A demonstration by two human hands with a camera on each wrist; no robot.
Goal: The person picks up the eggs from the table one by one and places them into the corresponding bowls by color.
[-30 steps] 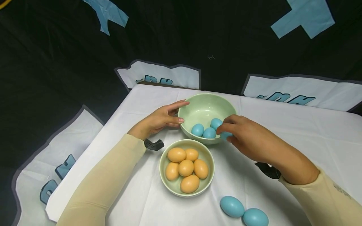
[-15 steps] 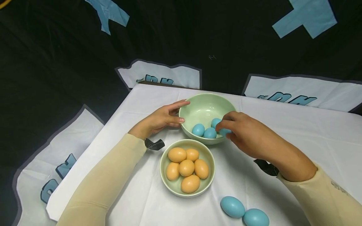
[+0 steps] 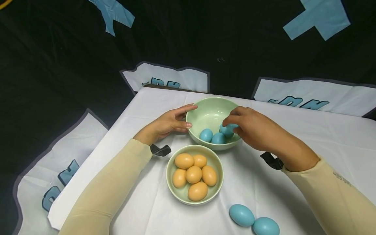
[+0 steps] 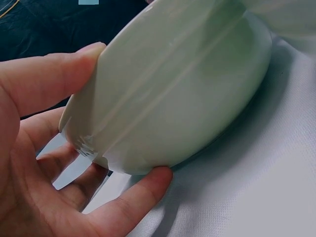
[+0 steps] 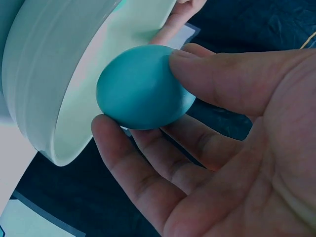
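Note:
A large green bowl (image 3: 205,112) stands at the back of the table with several blue eggs in it, such as one blue egg (image 3: 206,135) near its front wall. My left hand (image 3: 168,124) holds the bowl's left side, thumb and index fingertip at the rim and other fingers against the outer wall. Over the bowl's right side, my right hand (image 3: 249,127) pinches another blue egg (image 5: 140,89) between thumb and fingers. In the head view the fingers partly cover that egg. It is inside or just above the bowl; I cannot tell whether it touches the others.
Close in front stands a smaller green bowl (image 3: 171,187) with several orange eggs (image 3: 194,174). Two blue eggs (image 3: 241,215) lie on the white tablecloth (image 3: 141,202) at the front right. Behind the table hangs a black cloth (image 3: 188,39).
My right hand has moved left and farther back with its blue egg, from the bowl's right rim to over its inside. My left hand has stayed put.

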